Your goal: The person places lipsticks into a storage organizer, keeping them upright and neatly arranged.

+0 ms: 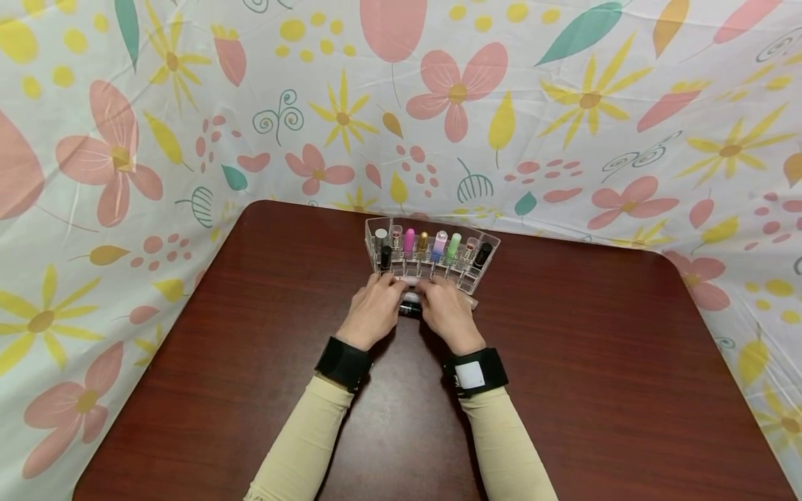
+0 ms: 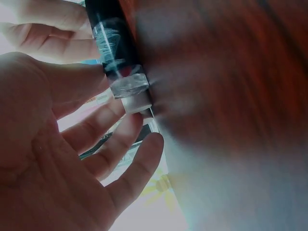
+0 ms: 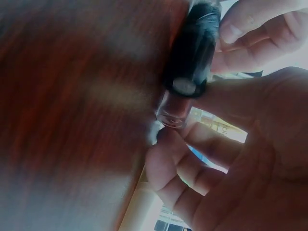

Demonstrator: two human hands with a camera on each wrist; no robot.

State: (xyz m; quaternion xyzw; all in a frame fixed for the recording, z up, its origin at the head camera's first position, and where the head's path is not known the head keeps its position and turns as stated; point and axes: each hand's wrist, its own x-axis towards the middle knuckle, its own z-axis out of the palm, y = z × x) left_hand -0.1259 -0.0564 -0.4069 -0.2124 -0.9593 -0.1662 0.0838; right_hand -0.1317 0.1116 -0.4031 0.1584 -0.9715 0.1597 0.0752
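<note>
A clear fan-shaped lipstick organizer (image 1: 470, 278) stands near the table's back edge, with several lipsticks upright in its slots. In front of it, my left hand (image 1: 374, 306) and right hand (image 1: 448, 307) face each other. Between them they hold several lipstick tubes lying crosswise, with fingers curled at the ends. Nearest is a black lipstick tube (image 1: 410, 309); a pale tube (image 1: 410, 297) lies behind it. The left wrist view shows the black tube (image 2: 113, 45) in clear wrap beside the left thumb. A clear-ended reddish tube (image 3: 174, 109) touches the right fingertips in the right wrist view.
Among the upright tubes are a magenta lipstick (image 1: 409, 240), a green lipstick (image 1: 453, 245) and a black lipstick (image 1: 482, 255). A beige piece (image 1: 473, 303) shows beside my right hand. The dark red table (image 1: 601, 362) meets a floral cloth (image 1: 564, 174) behind and at the sides.
</note>
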